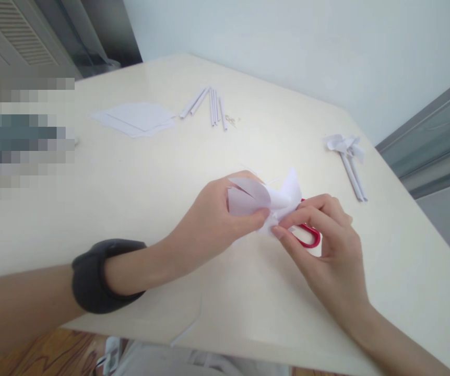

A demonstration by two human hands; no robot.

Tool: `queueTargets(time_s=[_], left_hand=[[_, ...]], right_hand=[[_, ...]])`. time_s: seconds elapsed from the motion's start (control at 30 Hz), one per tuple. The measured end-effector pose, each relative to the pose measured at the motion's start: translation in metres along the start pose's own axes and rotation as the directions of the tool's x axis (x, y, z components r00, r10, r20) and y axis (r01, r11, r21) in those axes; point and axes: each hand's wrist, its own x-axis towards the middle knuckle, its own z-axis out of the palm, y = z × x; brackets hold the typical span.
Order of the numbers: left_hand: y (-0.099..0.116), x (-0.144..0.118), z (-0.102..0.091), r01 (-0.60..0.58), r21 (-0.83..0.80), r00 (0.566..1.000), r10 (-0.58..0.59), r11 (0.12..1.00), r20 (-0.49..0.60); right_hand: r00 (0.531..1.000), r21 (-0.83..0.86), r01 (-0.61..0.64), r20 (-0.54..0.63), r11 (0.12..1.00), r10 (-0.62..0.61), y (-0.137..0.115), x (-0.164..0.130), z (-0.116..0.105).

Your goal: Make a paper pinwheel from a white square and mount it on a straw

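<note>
Nearest the lens, a dark wrist band wraps the left forearm, which reaches across a cream table toward its middle. At the centre of the work is a folded white paper piece with curled, petal-like flaps, held just above the tabletop between both hands. The left hand pinches it from the left side, thumb on the near flap and fingers closed behind it. The right hand meets it from the right, thumb and forefinger narrowed onto the paper's lower right corner. Red scissors lie under the paper and the right fingers, only a loop of the handle showing; whether the hand grips them cannot be told.

Farther out, a finished paper pinwheel on a rolled stick lies near the right edge of the table, well apart from the hands. Toward the far side lie several rolled paper sticks, with a small heap of pins just beside them and a stack of white paper sheets to their left. A pale wall rises behind the table, a louvred cupboard door stands at upper left, and wooden flooring shows below the near edge.
</note>
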Motion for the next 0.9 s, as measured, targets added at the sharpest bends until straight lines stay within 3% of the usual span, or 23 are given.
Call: queueTargets(time_s=[0.37, 0.6, 0.9], left_hand=[[0.0006, -0.0011, 0.0002, -0.031, 0.09, 1.0, 0.031, 0.995, 0.003], [-0.0001, -0.0022, 0.001, -0.051, 0.102, 0.998, 0.053, 0.994, -0.016], [-0.0016, -0.003, 0.0011, -0.046, 0.107, 0.999, 0.047, 0.993, -0.008]], right_hand=[[0.964, 0.205, -0.245, 0.16, 0.948, 0.215, 0.0012, 0.0031, 0.0], [0.965, 0.263, -0.246, 0.157, 0.933, 0.21, 0.0023, 0.0042, 0.0021], [0.968, 0.21, -0.236, 0.139, 0.949, 0.21, -0.0013, 0.0039, 0.0008]])
